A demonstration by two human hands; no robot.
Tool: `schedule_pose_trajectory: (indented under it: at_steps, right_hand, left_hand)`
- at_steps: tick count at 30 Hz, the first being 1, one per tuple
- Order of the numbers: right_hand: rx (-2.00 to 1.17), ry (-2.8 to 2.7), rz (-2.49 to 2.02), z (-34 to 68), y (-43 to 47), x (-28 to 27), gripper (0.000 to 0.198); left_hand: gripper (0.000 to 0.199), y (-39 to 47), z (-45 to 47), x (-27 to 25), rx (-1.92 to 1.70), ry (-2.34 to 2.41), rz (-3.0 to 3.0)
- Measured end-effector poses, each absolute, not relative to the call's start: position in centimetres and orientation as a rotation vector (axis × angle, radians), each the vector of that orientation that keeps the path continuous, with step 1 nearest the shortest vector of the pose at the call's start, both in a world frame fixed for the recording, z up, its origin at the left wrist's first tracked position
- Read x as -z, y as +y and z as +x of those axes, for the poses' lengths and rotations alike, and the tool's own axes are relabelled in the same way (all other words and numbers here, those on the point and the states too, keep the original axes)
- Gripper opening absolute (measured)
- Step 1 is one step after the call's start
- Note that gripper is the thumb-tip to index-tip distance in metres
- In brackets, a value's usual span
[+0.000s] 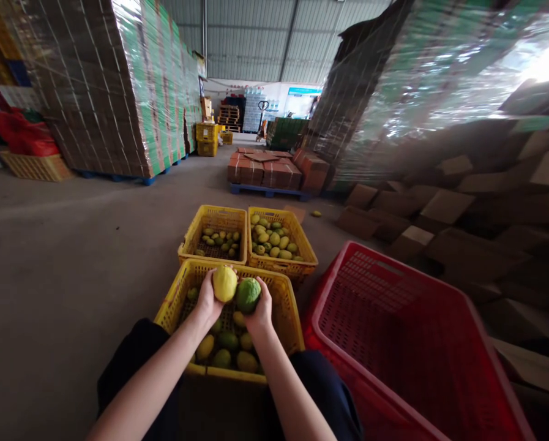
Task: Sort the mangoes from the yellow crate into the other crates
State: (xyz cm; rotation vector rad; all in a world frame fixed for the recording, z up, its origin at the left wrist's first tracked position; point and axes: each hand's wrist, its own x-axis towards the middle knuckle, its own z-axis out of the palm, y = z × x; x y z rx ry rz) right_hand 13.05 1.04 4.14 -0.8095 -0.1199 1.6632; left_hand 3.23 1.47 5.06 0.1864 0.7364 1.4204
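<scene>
Side by side above the near yellow crate (283,306), my two hands each hold a fruit. My left hand (207,303) is closed around a yellow lemon (224,283) with a lightly ridged skin. In my right hand (261,309) sits a green lemon (248,294) with a bumpy rind, gripped from its right side. Below them, several green and yellow lemons (228,340) lie in the near crate, partly hidden by my hands and forearms. Behind it stand a left yellow crate (185,241) with smaller fruit and a right yellow crate (308,248) holding more lemons.
A large red crate (333,294) stands at my right. Flattened cardboard boxes (480,251) are heaped beyond it. One loose yellow fruit (316,214) lies on the floor. Wrapped carton stacks (104,92) rise on both sides, and a blue pallet (267,191) bears brown bundles ahead.
</scene>
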Motion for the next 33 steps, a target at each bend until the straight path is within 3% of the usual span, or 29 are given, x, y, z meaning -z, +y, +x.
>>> schedule_pose_trajectory:
  at_steps: [10, 33]
  right_hand:
    - [-1.436, -0.345, -0.773, 13.3, 1.6, -4.4, 0.022]
    - [-0.985, -0.777, -0.862, 12.8, -0.2, -5.7, 0.029]
  left_hand:
    - [0.022, 0.5, 3.3, -5.0, -1.801, 1.025, 0.876]
    - [0.027, 0.5, 1.7, -5.4, -1.782, 0.795, 0.855]
